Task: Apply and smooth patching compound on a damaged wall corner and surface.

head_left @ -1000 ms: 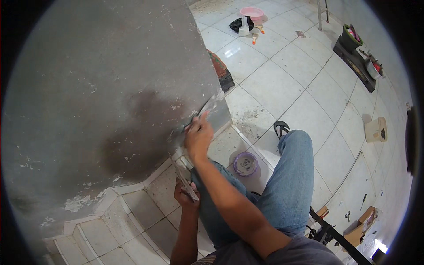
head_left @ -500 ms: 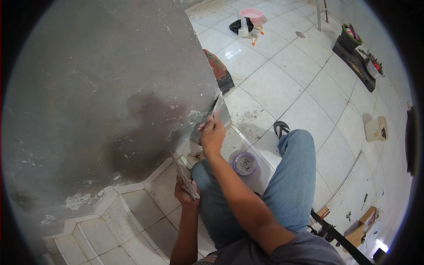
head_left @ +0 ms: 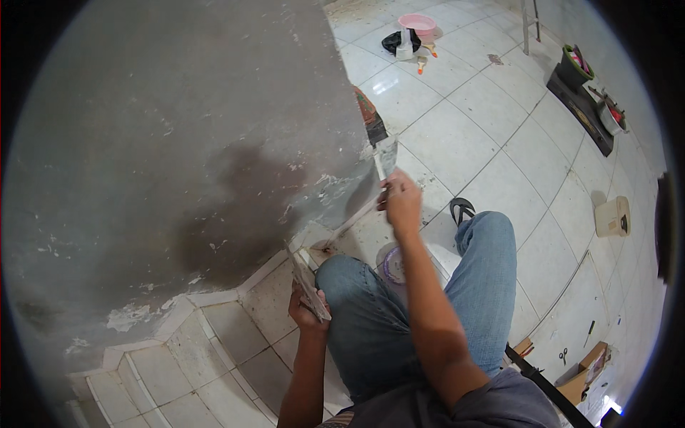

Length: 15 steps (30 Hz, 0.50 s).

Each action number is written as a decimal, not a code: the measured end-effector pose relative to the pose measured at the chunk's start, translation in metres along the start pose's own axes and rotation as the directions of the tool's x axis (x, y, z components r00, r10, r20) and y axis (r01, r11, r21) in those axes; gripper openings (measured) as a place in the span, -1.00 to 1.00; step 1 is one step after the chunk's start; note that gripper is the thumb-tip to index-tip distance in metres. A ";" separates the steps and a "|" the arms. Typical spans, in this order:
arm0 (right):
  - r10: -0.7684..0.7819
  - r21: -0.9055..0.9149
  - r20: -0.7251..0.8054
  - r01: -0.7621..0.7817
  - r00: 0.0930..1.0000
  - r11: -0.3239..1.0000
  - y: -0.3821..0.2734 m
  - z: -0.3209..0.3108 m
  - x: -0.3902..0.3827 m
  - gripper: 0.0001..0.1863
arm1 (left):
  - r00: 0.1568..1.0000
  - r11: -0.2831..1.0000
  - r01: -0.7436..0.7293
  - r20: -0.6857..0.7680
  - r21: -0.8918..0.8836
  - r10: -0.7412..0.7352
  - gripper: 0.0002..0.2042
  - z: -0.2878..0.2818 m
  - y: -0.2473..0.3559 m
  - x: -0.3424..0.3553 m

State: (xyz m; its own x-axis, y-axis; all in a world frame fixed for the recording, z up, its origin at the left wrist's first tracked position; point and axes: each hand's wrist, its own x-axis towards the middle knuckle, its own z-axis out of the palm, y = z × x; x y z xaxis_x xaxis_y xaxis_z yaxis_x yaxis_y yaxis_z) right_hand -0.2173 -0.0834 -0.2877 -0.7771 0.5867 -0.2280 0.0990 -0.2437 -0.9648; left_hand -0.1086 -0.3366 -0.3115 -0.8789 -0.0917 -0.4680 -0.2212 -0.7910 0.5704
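Observation:
My right hand (head_left: 402,202) is closed around a putty knife (head_left: 380,166), held up at the outer corner of the grey wall (head_left: 235,107). The knife's wide blade is at the wall's edge; whether it touches I cannot tell. Low by my left knee, my left hand (head_left: 308,307) grips a thin flat plate (head_left: 307,279) smeared with pale putty, seen nearly edge-on. Beneath my right forearm stands a round purple-rimmed tub (head_left: 393,266), partly hidden by the arm. Pale rough patches mark the wall near the corner.
Tiled steps (head_left: 214,349) run along the wall's foot at left. On the tiled floor are a pink basin (head_left: 418,25), a black bag (head_left: 399,44), brushes (head_left: 421,65), a beige container (head_left: 612,216), a dark pot (head_left: 573,69), scissors (head_left: 563,355) and a cardboard box (head_left: 586,371). A ladder leg (head_left: 526,28) stands far right.
My right hand has moved right with the putty knife, whose blade is now turned outward at the corner. The forearm now covers part of the tub. My left hand keeps its hold.

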 end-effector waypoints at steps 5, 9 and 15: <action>0.013 -0.270 0.102 0.015 0.995 0.963 -0.015 -0.039 0.030 -0.63 | 0.999 1.000 0.021 0.045 -0.017 -0.020 -0.46 -0.005 0.001 0.000; 0.010 -0.322 0.193 0.054 0.981 0.945 -0.015 -0.038 0.032 -0.65 | 1.000 1.000 0.001 0.009 -0.017 -0.001 -0.47 -0.007 0.002 0.007; 0.045 -0.297 0.245 0.031 0.969 0.954 -0.007 -0.034 0.038 -0.62 | 0.995 1.000 0.001 0.097 -0.026 0.002 -0.48 -0.013 0.000 0.006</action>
State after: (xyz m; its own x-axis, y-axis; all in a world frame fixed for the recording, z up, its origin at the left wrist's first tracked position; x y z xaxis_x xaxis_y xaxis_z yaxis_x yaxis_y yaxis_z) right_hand -0.2266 -0.0328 -0.2938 -0.9004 0.3683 -0.2318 0.2550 0.0150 -0.9668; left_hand -0.1087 -0.3451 -0.3229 -0.9162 -0.0341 -0.3992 -0.2106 -0.8067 0.5522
